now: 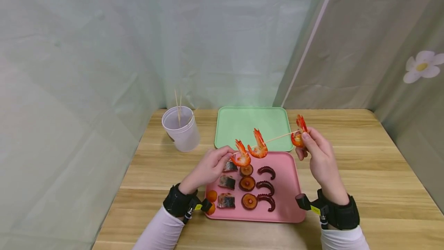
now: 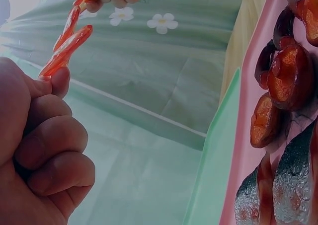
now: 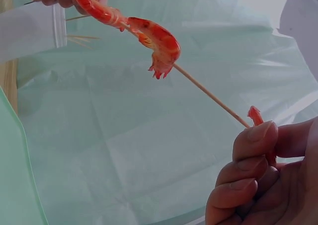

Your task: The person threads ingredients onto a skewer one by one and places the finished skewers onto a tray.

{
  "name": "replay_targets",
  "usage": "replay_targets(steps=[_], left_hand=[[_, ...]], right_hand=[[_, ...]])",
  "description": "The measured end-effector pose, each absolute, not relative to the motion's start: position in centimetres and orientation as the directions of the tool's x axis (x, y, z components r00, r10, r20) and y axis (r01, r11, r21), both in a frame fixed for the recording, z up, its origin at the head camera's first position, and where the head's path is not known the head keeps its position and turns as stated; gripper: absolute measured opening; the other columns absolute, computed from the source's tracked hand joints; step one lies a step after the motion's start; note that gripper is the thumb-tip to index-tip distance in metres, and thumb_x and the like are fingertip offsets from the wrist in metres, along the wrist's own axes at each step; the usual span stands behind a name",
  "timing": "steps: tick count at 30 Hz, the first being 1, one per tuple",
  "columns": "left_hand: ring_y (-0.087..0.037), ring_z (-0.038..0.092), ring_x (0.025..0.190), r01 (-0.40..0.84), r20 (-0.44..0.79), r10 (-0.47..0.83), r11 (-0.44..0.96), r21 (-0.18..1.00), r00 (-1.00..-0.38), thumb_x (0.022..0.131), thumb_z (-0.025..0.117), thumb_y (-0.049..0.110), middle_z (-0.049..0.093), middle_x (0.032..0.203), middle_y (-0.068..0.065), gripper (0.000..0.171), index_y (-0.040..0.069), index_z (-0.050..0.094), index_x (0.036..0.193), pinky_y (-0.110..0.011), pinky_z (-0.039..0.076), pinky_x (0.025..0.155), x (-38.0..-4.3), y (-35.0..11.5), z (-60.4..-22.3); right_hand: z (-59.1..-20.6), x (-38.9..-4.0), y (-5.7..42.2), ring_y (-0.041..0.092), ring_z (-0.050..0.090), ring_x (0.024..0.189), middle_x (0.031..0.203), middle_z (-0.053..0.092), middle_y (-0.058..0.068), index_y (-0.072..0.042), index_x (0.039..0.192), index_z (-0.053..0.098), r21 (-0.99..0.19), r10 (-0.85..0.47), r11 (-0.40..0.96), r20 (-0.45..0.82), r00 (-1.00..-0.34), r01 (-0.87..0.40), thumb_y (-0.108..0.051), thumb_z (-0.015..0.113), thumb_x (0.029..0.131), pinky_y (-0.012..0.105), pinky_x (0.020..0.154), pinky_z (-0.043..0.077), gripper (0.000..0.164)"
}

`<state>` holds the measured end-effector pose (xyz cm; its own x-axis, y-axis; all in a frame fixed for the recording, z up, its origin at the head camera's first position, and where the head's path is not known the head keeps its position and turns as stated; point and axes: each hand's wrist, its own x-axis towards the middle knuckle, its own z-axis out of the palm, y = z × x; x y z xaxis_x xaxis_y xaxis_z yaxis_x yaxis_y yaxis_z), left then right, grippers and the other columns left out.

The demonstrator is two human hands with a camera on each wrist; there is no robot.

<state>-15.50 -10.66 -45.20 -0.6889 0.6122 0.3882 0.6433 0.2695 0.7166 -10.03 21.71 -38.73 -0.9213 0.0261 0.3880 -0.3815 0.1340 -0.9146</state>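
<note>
Just above the pink rectangular tray point(image 1: 289, 190), with the pale green rectangular tray point(image 1: 249, 122) behind, a thin pale wooden skewer point(image 1: 279, 137) slants between two hands. The left hand point(image 1: 209, 167) has one end pinched right up against a curved orange-red shrimp point(image 1: 244, 158); a second orange-red shrimp point(image 1: 260, 149) sits further along. The right hand point(image 1: 322, 159) is pinching a third orange-red shrimp point(image 1: 297, 140) at the other end, though I can't tell how deep the stick goes into it. My guess: super light all round, stick stiff but snappable if you bend it, shrimp a bit springy and maybe slick, going by the shine. I'd hold the stick close to where it enters and take the shrimp by its thick body, since the tail looks flimsy.
</note>
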Motion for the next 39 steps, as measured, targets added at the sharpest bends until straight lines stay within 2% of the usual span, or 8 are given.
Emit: replay_targets(steps=[23,32,39], left_hand=[[-0.001,0.037,0.054,0.638,0.384,0.609,0.272,0.72,-0.694,0.111,0.053,0.002,0.041,0.067,0.013,0.019,0.007,0.072,0.111,-0.024,0.035,0.054,-15.42,-10.66,-45.28],[-0.001,0.036,0.054,0.637,0.386,0.595,0.292,0.714,-0.705,0.11,0.054,-0.001,0.041,0.066,0.013,0.018,0.006,0.07,0.107,-0.024,0.034,0.053,-15.35,-10.6,-45.08],[-0.001,0.037,0.054,0.645,0.389,0.602,0.292,0.706,-0.698,0.109,0.055,-0.002,0.043,0.067,0.012,0.019,0.007,0.071,0.109,-0.023,0.035,0.053,-15.4,-10.65,-45.05]], right_hand=[[-38.83,-9.96,21.71,0.023,0.048,0.058,0.07,0.052,0.012,0.007,0.107,0.061,-0.904,0.005,0.133,0.41,-0.912,-0.406,-0.012,0.042,0.116,0.034,0.057,0.042,0.029],[-38.98,-10.03,21.94,0.019,0.05,0.057,0.066,0.055,0.007,0.001,0.109,0.065,-0.862,-0.016,0.299,0.424,-0.906,-0.409,-0.007,0.05,0.114,0.033,0.054,0.039,0.018],[-39.04,-9.98,21.84,0.016,0.052,0.058,0.069,0.059,-0.001,-0.006,0.107,0.068,-0.801,-0.081,0.446,0.409,-0.909,-0.4,-0.009,0.057,0.112,0.028,0.052,0.04,0.013]])
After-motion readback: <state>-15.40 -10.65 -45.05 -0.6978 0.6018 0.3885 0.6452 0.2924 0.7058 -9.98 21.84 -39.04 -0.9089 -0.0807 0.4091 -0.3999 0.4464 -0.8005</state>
